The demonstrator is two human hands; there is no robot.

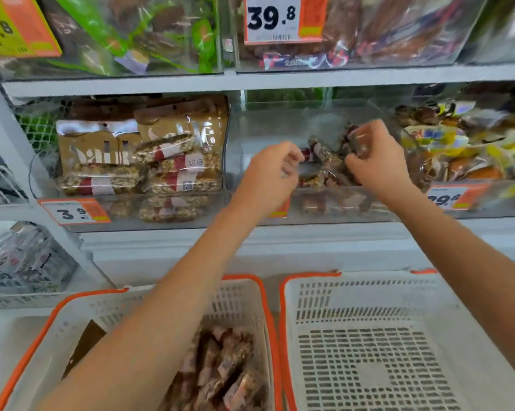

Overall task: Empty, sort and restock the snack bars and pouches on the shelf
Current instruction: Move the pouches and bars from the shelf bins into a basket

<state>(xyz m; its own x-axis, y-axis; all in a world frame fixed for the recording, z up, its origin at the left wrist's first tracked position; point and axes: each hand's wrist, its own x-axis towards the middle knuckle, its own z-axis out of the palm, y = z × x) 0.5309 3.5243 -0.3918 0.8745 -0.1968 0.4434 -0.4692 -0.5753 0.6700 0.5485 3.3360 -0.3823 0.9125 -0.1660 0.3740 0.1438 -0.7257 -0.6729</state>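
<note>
A tag [74,211] reading 3.9 hung on the left bin [131,209], which held brown pouches [102,143] above stacked bars [173,173]. Below, the left basket [42,330] held more bars [223,366]. The left hand [271,170] reached into the middle bin [280,126], fingers curled; whether it gripped anything could not be told through the blur. Loose bars [318,152] lay in that bin between the 2 hands. The right hand [375,155] pinched a bar [358,140] above the pile. The right basket [369,351] sat under that arm. A 39.8 tag [275,19] hung on the shelf above.
</note>
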